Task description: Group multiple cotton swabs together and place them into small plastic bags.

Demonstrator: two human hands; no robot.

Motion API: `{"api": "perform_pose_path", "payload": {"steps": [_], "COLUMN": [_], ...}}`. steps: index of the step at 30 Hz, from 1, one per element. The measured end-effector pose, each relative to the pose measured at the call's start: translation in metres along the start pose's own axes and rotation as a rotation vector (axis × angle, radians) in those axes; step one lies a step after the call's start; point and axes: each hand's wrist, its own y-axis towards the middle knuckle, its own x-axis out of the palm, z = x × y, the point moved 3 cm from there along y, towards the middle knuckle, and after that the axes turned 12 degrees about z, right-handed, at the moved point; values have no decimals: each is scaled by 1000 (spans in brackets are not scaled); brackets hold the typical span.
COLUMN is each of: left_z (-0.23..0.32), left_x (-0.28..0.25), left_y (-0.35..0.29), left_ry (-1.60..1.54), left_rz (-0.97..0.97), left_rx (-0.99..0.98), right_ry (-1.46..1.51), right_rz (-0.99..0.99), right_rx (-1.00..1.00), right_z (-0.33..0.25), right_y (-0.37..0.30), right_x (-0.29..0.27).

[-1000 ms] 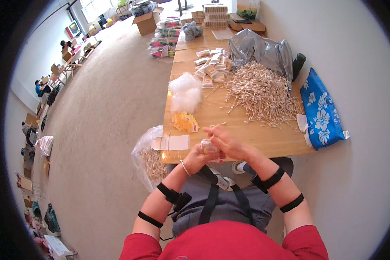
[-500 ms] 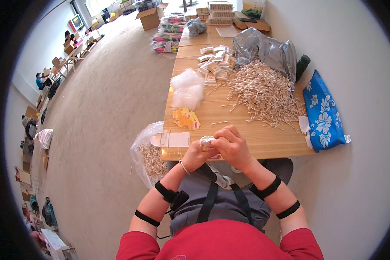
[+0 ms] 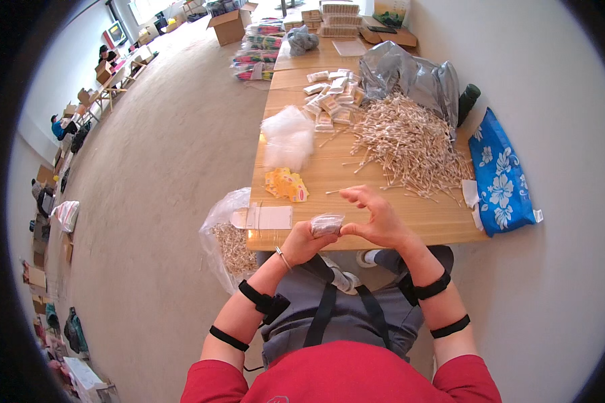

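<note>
Near the table's front edge, my left hand is closed around a small clear plastic packet, its contents hard to make out. My right hand is just right of it, fingers spread and curved, with the thumb at or near the packet's right side. Beyond my right hand lies a large heap of cotton swabs. Left of the hands are a flat white card, some small yellow cards and a stack of clear plastic bags. Several filled packets lie farther back.
A grey plastic bag backs the swab heap, beside a dark green bottle. Along the wall stands a blue floral bag. A clear sack of swabs hangs or stands by the table's left corner. People sit far left.
My right hand has opened and drawn back to the right from the packet, which both hands gripped before. The left hand still holds it in about the same place.
</note>
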Motion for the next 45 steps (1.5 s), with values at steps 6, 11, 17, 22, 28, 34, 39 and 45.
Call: {"api": "perform_pose_path", "payload": {"steps": [6,11,17,22,28,34,39,45], "left_z": [-4,-28,-42,-69,-80,-80,-78,-67], "left_x": [7,7,14,10,19,16,17,10], "left_y": [3,9,12,10,9,17,17,3], "left_ry": [40,61,-478,-165,-130,-263,-258,44], "left_rz": [-23,-36,384,307,267,117,109,316], "left_rx": [-25,-39,-51,-166,-232,-340,-304,155], "right_ry": [245,260,94,12,127,299,424,188], "right_rz": [-130,-28,120,127,81,-5,96,154], "right_rx": [234,235,110,21,208,468,433,279], "right_z": [27,41,60,80,101,118,120,103], "right_y": [-11,-14,-21,-32,-43,-47,-52,-55], "right_x": [20,33,44,53,63,72,71,59]}}
